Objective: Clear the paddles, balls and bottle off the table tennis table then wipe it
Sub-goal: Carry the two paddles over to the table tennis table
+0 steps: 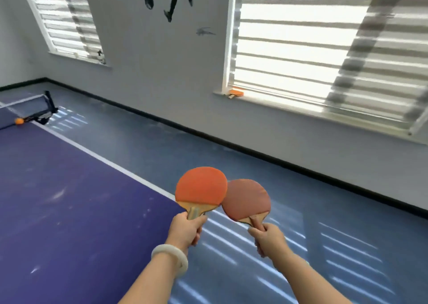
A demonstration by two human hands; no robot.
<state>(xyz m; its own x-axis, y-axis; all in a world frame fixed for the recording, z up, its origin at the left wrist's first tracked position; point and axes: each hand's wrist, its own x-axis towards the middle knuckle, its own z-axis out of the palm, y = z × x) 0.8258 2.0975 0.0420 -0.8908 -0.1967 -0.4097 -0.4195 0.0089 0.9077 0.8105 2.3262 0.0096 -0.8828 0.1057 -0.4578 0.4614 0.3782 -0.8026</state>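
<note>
My left hand (186, 230) grips the wooden handle of a bright orange paddle (201, 186), held upright past the table's right edge. Beside it, my right hand (268, 239) grips the handle of a duller red paddle (246, 199), whose blade sits partly behind the orange one. Both paddles are in the air above the floor. The purple table tennis table (69, 199) fills the lower left. An orange ball (19, 121) lies on it beside the net (27, 105). No bottle shows in this view.
Another orange paddle (236, 92) lies on the sill of the large window with striped blinds on the right. Blue floor with sunlit stripes runs between the table and the grey wall. A second window is at the far left.
</note>
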